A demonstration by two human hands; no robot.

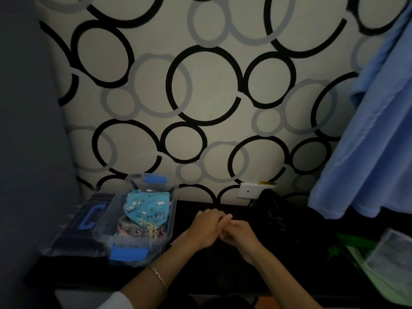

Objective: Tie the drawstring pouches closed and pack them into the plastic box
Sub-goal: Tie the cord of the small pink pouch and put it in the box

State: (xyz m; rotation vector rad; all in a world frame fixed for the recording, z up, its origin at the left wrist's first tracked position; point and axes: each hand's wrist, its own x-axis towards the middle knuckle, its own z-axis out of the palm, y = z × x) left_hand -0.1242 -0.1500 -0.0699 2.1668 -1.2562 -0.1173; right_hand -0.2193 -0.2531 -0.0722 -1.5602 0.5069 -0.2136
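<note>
Clear plastic box (174,204): is being left open on the dark table (200,264), at about nine o'clock from the hands and apart from them.
Blue latches: one (129,253) is being shown on the near end of the box, another (155,179) on the far end.
Turquoise pouch (147,206): is being carried on top of the pile inside the box, its printed cloth facing up and its gathered mouth turned toward six o'clock.
Cream drawstrings (149,226): are being seen bunched at that mouth; a knot cannot be told.
Other pouches (131,233): are being pressed underneath, toward the near end of the box.
Lid (73,228): is being kept flat just beside the box at its nine o'clock, blue handle (92,216) up.
Left hand (206,228): is being laid knuckles up at the table's middle, its fingers fairly straight and resting across the fingers of the other hand; no pouch is being touched.
Right hand (239,237): is being held against the left at its three o'clock, fingers tucked beneath; whether they are curled or pinching something cannot be told in the dim light.
Bracelet (159,276): is being worn on the left wrist.
Black bundle (274,210): is being left at one o'clock from the hands, near the wall plate (248,190).
Blue cloth (367,141): is being hung at three o'clock.
Green item (379,275): is being seen at four o'clock, blurred.
</note>
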